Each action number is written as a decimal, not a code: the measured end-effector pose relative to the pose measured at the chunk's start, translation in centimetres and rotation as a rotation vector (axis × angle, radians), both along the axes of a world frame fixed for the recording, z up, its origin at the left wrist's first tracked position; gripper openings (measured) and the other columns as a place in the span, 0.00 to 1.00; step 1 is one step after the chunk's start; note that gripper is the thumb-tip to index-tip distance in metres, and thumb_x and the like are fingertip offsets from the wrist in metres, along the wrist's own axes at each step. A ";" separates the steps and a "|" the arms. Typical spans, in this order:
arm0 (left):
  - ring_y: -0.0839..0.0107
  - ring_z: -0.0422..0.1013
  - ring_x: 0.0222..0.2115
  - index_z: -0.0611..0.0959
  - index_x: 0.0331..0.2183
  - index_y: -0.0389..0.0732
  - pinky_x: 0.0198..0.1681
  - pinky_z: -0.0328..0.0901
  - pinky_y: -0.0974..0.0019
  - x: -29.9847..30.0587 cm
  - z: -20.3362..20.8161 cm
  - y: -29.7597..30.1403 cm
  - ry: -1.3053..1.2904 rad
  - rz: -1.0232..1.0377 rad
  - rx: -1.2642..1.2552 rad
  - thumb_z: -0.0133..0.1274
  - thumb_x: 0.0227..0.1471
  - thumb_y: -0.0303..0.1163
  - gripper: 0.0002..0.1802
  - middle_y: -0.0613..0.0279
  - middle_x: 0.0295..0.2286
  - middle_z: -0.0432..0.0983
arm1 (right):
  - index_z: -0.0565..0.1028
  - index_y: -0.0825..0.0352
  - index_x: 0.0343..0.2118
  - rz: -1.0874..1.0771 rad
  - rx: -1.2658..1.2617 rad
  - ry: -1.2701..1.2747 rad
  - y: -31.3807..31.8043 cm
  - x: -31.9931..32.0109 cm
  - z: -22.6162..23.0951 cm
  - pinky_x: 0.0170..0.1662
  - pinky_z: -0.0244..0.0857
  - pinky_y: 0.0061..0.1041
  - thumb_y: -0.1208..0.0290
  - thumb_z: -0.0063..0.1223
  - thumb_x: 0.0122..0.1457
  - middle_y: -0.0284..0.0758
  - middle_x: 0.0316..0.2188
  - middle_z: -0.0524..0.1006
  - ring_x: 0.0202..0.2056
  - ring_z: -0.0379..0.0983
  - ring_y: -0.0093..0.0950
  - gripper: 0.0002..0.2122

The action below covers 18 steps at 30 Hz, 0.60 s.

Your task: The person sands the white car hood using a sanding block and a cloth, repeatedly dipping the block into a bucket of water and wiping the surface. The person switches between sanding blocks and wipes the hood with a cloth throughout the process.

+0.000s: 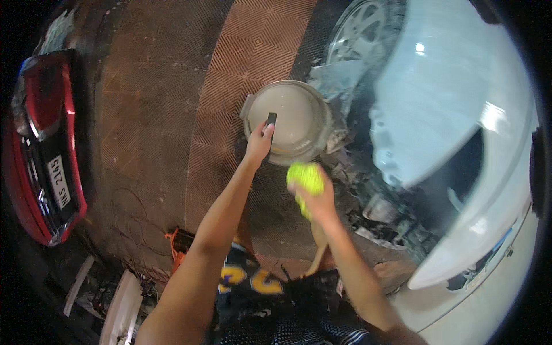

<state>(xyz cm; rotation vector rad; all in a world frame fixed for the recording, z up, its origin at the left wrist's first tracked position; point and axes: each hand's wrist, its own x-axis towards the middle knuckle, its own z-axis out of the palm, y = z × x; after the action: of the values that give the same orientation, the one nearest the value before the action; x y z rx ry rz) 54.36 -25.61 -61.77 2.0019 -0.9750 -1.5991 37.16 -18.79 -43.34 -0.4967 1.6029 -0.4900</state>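
Note:
A round, pale bucket (325,118) holding cloudy whitish liquid stands on the floor ahead of me. My left hand (260,142) is closed around a small, dark, flat block (271,119) at the bucket's near left side. Whether the block touches the bucket or the liquid, I cannot tell. In my right hand (319,202), just outside the bucket's near right edge, is a bright yellow-green sponge (306,177), bumpy and slightly blurred. The fingers wrap round it and hide part of it.
To the right is a white car body (448,86) with its front end opened up and dark parts (382,221) exposed. Its wheel (362,34) is at the top. A red car (46,144) stands at the far left. An orange object (179,248) lies beside my left arm.

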 end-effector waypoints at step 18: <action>0.57 0.64 0.62 0.69 0.66 0.45 0.63 0.60 0.54 3.3 -18.0 -3.5 0.023 0.084 0.116 0.52 0.64 0.43 0.32 0.49 0.61 0.68 | 0.82 0.61 0.42 -0.053 0.127 -0.040 -7.3 3.6 -30.4 0.50 0.73 0.33 0.65 0.69 0.47 0.33 0.40 0.84 0.43 0.80 0.31 0.18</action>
<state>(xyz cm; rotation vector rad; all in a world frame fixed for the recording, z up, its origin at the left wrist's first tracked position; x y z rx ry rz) 57.65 -29.12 -79.80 2.0675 -0.7954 -1.6633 40.78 -26.13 -73.74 -0.3471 1.6004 -0.4325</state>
